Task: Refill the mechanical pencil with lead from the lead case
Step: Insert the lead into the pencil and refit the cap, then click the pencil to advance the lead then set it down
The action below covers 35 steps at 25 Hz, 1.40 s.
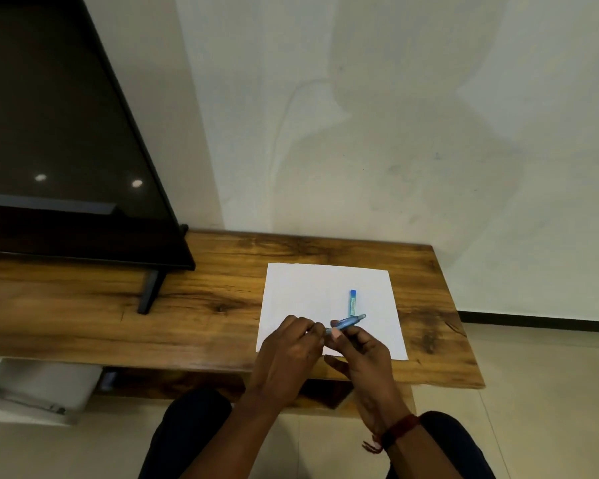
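A blue mechanical pencil [349, 321] is held just above a white sheet of paper [308, 288], its far end pointing up and to the right. My right hand [363, 354] grips its barrel between thumb and fingers. My left hand [287, 350] pinches the pencil's near end with its fingertips; that end is hidden by the fingers. A slim blue lead case [352, 302] lies flat on the paper just beyond the pencil, pointing away from me, touched by neither hand.
The paper lies on a wooden table [187, 305] set against a pale wall. A dark flat screen [66, 150] on a stand fills the left side. A white box [38, 388] sits on the floor at lower left. My knees show below the table edge.
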### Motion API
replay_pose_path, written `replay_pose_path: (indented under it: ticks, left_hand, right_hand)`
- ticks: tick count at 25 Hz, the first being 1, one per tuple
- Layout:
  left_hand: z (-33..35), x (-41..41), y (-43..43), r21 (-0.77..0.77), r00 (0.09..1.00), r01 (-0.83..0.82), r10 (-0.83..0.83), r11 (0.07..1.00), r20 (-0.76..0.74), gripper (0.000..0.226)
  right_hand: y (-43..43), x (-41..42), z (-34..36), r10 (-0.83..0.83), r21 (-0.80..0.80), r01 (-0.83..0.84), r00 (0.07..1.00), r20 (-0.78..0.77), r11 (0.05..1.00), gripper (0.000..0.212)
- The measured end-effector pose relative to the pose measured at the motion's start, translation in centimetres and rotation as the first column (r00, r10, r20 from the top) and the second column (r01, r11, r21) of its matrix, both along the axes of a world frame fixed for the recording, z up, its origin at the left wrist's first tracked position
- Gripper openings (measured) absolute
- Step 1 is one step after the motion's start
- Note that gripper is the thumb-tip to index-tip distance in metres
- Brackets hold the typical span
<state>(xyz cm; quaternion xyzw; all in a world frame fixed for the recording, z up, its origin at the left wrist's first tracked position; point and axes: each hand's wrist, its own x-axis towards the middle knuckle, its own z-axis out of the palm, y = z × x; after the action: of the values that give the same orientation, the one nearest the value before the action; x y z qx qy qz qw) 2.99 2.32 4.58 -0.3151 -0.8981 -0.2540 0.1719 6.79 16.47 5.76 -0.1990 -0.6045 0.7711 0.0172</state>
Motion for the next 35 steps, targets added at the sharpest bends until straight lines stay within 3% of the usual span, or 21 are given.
replay_pose_path:
  ticks: [3, 7, 10, 14, 18, 23, 27, 30, 33, 35]
  left_hand:
    - [0.7, 1.7, -0.2, 0.115, 0.992, -0.126, 0.126, 0.985, 0.006, 0.038]
    - [1.2, 4.1, -3.8, 0.094, 0.854, -0.449, 0.396, 0.888, 0.338, 0.065]
    - [1.2, 5.1, -6.2, 0.103, 0.773, -0.509, 0.402, 0.854, 0.491, 0.067]
    - [1.8, 5.6, -6.8, 0.110, 0.712, -0.560, 0.410, 0.821, 0.570, 0.068]
    - [1.6, 5.2, -6.6, 0.088, 0.696, -0.570, 0.423, 0.817, 0.581, 0.061]
    - [0.8, 4.4, -5.0, 0.053, 0.723, -0.543, 0.434, 0.838, 0.538, 0.054]
    - [0.2, 3.0, -3.1, 0.057, 0.766, -0.496, 0.405, 0.867, 0.500, 0.050]
    - [0.7, 1.0, -1.2, 0.073, 0.780, -0.489, 0.398, 0.869, 0.484, 0.045]
    - [1.8, -1.8, 0.6, 0.138, 0.797, -0.516, 0.414, 0.846, 0.440, 0.039]
    - [2.4, -3.8, 1.1, 0.180, 0.782, -0.558, 0.441, 0.810, 0.440, 0.034]
  right_hand:
    - [-0.2, 0.2, 2.0, -0.038, 0.003, 0.038, 0.999, -0.027, 0.999, 0.019]
    - [2.1, -0.6, 6.8, -0.081, -0.075, 0.072, 0.989, -0.123, 0.995, 0.025]
    - [2.6, -1.3, 9.1, -0.052, -0.069, 0.043, 0.989, -0.142, 0.997, 0.020]
    - [2.1, -1.8, 10.7, -0.046, -0.047, 0.040, 0.988, -0.146, 0.998, 0.016]
    - [2.2, -3.0, 10.8, -0.054, -0.061, 0.042, 0.975, -0.213, 0.997, 0.017]
    - [3.9, -5.8, 8.5, -0.092, -0.302, 0.031, 0.977, -0.190, 0.953, 0.009]
    - [5.1, -7.8, 5.9, -0.139, -0.538, 0.013, 0.971, -0.194, 0.843, 0.015]
    - [5.6, -9.3, 5.5, -0.174, -0.719, -0.032, 0.962, -0.211, 0.694, 0.027]
    - [5.7, -10.9, 5.3, -0.213, -0.803, -0.023, 0.959, -0.185, 0.596, 0.052]
    - [5.6, -11.7, 5.0, -0.208, -0.810, 0.009, 0.968, -0.140, 0.587, 0.056]
